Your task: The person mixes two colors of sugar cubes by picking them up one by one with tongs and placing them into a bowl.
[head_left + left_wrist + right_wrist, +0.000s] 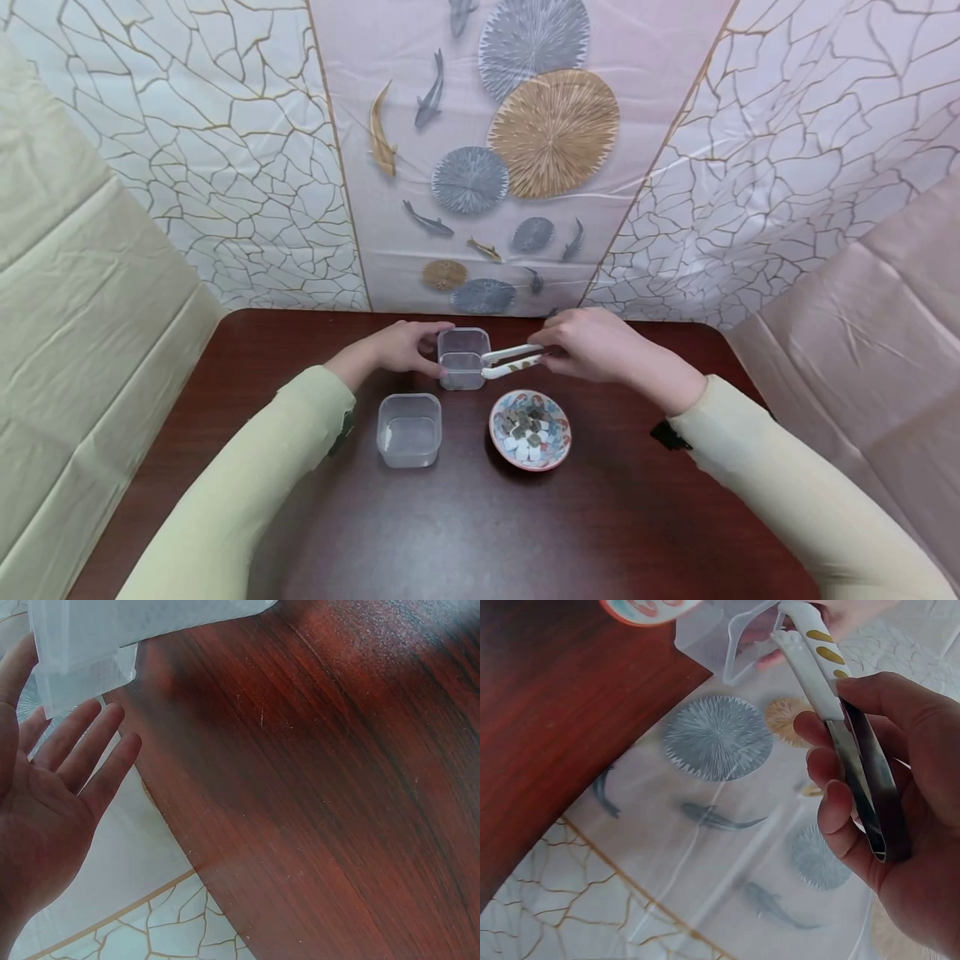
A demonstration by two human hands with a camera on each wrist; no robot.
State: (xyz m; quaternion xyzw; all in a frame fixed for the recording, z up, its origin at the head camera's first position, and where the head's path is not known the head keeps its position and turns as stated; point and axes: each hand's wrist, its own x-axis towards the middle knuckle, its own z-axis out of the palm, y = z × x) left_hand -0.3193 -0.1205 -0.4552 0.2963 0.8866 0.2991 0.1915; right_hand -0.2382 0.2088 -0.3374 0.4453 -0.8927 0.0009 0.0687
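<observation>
My left hand (pixel 408 346) grips the left side of a clear plastic container (pixel 462 382) at the back of the table. Thumb and index finger span its left corners; the other fingers stay extended in the left wrist view. In my right hand (pixel 588 343) are white-tipped metal tongs (pixel 814 664) with gold marks, held between thumb and fingers. Their slightly parted tips reach the container's right rim. Whether anything lies between them or inside this container, I cannot tell. A patterned bowl (pixel 561 442) holds several small white and grey-brown pieces, nearer me than the tongs.
A second clear container (pixel 420 450) stands front-left of the gripped one, with a whitish patch at its left side. Dark red-brown wood forms the table (pixel 450 533). Behind it hangs a patterned cloth (pixel 480 250), with beige cloth at both sides.
</observation>
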